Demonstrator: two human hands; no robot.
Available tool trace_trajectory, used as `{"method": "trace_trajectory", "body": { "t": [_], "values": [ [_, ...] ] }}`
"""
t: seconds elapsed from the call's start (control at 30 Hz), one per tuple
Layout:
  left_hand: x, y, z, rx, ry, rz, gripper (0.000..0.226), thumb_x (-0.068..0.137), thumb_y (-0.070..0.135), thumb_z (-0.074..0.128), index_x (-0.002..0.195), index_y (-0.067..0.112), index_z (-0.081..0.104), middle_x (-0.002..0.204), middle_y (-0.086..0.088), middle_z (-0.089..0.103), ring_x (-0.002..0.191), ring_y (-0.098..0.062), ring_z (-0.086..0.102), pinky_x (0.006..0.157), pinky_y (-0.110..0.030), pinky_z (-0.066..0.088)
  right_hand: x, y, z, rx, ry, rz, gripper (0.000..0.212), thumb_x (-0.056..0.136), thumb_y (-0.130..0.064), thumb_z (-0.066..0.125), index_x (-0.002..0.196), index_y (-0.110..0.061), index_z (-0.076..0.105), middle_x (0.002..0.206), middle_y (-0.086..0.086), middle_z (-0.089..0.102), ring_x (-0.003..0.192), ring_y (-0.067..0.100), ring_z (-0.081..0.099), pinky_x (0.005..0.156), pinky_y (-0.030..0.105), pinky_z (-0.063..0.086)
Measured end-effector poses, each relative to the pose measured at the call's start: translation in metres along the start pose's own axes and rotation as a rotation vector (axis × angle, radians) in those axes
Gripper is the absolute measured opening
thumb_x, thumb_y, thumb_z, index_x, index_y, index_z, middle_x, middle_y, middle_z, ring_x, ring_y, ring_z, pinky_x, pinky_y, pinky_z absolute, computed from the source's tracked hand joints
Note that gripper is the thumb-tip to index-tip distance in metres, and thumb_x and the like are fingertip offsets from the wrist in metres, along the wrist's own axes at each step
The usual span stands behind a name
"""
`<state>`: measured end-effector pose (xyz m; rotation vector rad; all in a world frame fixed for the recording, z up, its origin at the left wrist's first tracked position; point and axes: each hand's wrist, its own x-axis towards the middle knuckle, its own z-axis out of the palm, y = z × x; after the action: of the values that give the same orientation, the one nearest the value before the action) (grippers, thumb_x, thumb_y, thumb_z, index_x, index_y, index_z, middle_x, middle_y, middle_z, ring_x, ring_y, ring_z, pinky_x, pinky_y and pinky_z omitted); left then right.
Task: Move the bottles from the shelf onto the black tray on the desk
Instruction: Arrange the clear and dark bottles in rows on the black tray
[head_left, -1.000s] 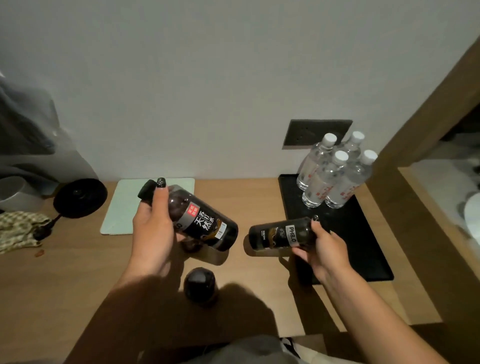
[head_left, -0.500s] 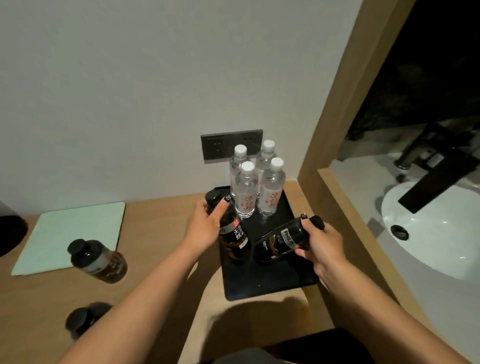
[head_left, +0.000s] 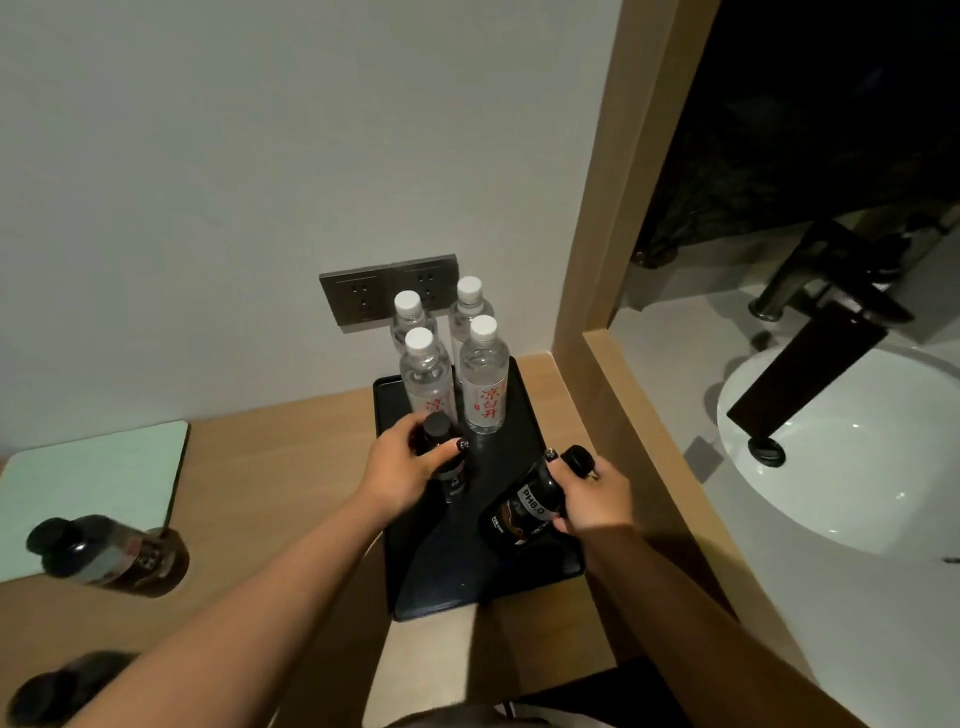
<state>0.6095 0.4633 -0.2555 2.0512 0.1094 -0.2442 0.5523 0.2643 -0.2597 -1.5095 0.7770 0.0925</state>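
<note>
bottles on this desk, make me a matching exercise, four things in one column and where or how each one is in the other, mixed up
Things:
1. water bottles
2. PH8.0 bottle
3. dark bottle with black cap
4. brown bottle

States:
A. tilted over the tray, in the right hand
B. on the desk left of the tray, no hand on it
C. standing at the back of the tray, white caps
D. upright over the tray, gripped by the left hand

Pairs: 1-C, 2-A, 3-D, 4-B
</note>
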Motion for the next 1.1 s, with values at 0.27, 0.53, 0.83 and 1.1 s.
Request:
{"method": "trace_trajectory", "body": {
  "t": [0.27, 0.53, 0.83, 1.1],
  "values": [
    [-0.004, -0.025, 0.005, 0.121, 0.120, 0.094, 0.073, 0.065, 0.034, 0.085, 0.128, 0.026, 0.050, 0.124, 0.007, 0.057, 0.114, -0.008, 0.055, 0.100, -0.033, 0.046, 0.030, -0.029, 0.023, -0.189, -0.009, -0.263, 0.017, 0.084, -0.018, 0.069, 0.097, -0.025, 0.060, 0.095, -0.005, 0.061, 0.097, 0.016, 0.057, 0.087, 0.031, 0.046],
    [0.007, -0.022, 0.008, 0.190, 0.126, 0.170, 0.060, 0.074, 0.012, 0.078, 0.128, 0.019, 0.052, 0.118, -0.002, 0.050, 0.107, -0.011, 0.048, 0.101, -0.024, 0.037, 0.054, -0.043, 0.043, -0.574, -0.155, -0.492, 0.035, 0.078, -0.023, 0.076, 0.111, -0.019, 0.065, 0.106, -0.002, 0.068, 0.099, 0.013, 0.059, 0.086, 0.020, 0.040],
    [0.012, -0.018, 0.005, 0.182, 0.059, 0.155, 0.060, 0.081, 0.017, 0.070, 0.133, 0.030, 0.044, 0.113, 0.001, 0.043, 0.097, -0.008, 0.046, 0.090, -0.021, 0.033, 0.075, -0.048, 0.057, -0.560, -0.131, -0.369, 0.043, 0.070, -0.027, 0.081, 0.106, -0.018, 0.059, 0.108, -0.002, 0.063, 0.098, 0.016, 0.059, 0.084, 0.025, 0.043],
    [0.013, -0.018, 0.004, 0.219, 0.069, 0.162, 0.060, 0.081, 0.019, 0.068, 0.134, 0.031, 0.042, 0.110, 0.000, 0.045, 0.096, -0.012, 0.049, 0.089, -0.027, 0.040, 0.072, -0.042, 0.065, -0.516, -0.127, -0.388, 0.038, 0.071, -0.024, 0.080, 0.101, -0.014, 0.058, 0.101, -0.001, 0.063, 0.097, 0.017, 0.059, 0.083, 0.026, 0.046]
  ]
}}
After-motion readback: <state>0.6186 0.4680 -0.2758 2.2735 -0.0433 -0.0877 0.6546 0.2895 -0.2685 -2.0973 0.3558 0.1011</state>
